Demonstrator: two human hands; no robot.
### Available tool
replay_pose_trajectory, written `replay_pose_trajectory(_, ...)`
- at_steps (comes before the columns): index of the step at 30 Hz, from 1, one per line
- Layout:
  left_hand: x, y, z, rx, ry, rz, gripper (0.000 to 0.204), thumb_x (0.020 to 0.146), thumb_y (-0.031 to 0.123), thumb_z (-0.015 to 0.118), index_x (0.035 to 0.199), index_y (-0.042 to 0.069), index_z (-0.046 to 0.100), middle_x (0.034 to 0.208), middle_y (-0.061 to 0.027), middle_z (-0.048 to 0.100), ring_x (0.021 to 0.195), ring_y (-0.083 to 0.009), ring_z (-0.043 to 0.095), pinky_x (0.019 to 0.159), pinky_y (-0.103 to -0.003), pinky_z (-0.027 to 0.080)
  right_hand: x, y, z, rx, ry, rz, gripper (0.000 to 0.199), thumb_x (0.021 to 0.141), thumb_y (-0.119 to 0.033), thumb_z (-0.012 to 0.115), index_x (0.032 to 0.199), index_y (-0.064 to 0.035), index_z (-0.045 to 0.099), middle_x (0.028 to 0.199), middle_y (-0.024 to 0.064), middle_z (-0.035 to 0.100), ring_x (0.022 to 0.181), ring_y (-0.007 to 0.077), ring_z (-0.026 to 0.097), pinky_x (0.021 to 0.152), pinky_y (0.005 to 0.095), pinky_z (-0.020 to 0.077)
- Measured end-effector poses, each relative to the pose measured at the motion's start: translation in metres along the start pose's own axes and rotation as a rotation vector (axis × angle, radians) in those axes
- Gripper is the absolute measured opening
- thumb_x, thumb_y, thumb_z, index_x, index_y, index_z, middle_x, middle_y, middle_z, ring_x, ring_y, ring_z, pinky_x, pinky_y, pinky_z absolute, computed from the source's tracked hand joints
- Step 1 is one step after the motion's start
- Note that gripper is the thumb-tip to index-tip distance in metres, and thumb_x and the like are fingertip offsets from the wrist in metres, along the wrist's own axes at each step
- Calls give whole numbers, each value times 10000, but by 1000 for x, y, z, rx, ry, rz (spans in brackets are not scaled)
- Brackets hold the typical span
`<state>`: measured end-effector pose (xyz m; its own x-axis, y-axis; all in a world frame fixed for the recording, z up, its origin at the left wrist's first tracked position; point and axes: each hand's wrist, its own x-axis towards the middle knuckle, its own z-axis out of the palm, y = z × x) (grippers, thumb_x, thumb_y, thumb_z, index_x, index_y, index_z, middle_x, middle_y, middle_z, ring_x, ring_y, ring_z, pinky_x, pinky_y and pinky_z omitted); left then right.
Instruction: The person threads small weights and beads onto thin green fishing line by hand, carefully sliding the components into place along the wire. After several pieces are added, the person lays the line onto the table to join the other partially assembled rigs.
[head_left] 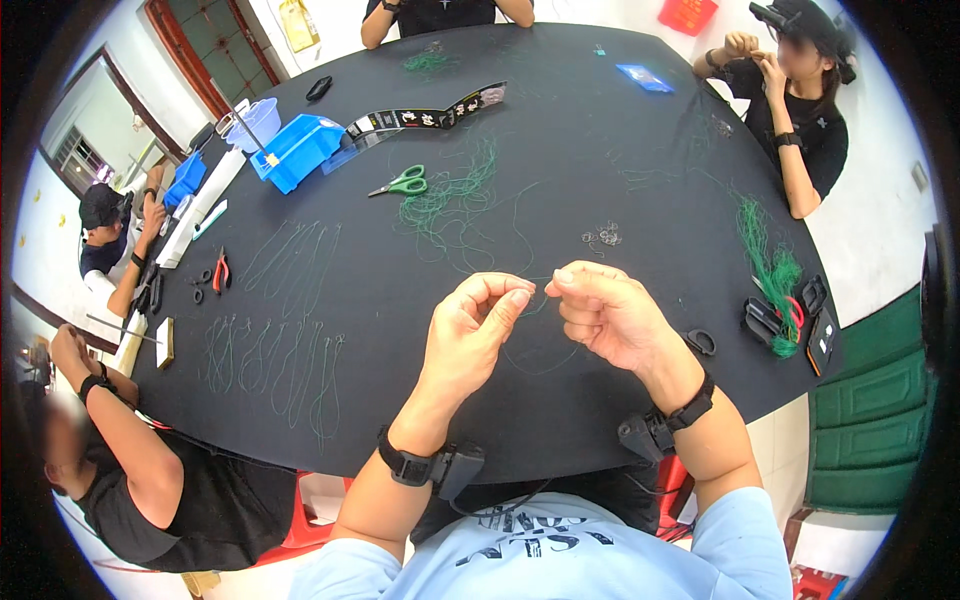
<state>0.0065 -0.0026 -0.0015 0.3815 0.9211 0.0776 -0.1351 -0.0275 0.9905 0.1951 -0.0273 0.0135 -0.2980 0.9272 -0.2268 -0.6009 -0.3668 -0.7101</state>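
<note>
My left hand [470, 325] and my right hand [612, 315] are raised close together over the near side of the black table, both closed in a fingertip pinch. A thin green thread [524, 370] runs between them and loops down below the fingers. Anything tiny at the fingertips is too small to make out. Just beyond my right hand lies a small heap of metal hooks [602, 236]. Past my left hand spread a loose tangle of green thread [455, 205] and green-handled scissors [405, 182]. Rows of green thread lengths [285, 370] lie at the left.
At the far left stand a blue bin [300, 150] and a lilac basket [255, 122]. Red-handled pliers [221, 270] lie left; a black ring-shaped item [701, 342], a green thread bundle [768, 262] and a phone [822, 342] lie right. Several co-workers sit around the table.
</note>
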Motion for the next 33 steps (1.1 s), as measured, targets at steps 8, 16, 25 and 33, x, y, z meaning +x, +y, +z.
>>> replay_pose_trajectory(8,0,-2,-3,60,33,51,180,916,178,620,978,11,643,771,18,577,618,-27,471,517,-181,372,-1,-2,2,-60,123,35,140,879,-137,621,797,-23,623,553,-90,372,460,23,294,435,198,247)
replay_pose_trajectory(16,-1,-2,-4,91,60,35,159,900,162,641,957,15,661,807,6,588,675,-47,516,565,-187,415,-1,-3,1,-106,178,29,139,851,-139,646,774,-25,628,541,-92,372,444,26,283,418,205,228)
replay_pose_trajectory(25,-1,-3,0,147,46,116,138,890,141,646,965,25,659,802,25,620,668,-23,506,557,-165,373,0,-3,1,-138,189,38,146,856,-137,637,751,-37,618,549,-88,367,448,27,285,422,206,229)
replay_pose_trajectory(33,-2,8,-4,-51,76,-117,159,888,163,656,974,30,660,770,29,600,687,-23,503,594,-169,394,2,7,7,-637,109,-171,304,853,-221,701,1043,13,661,944,74,681,861,99,615,795,235,490)
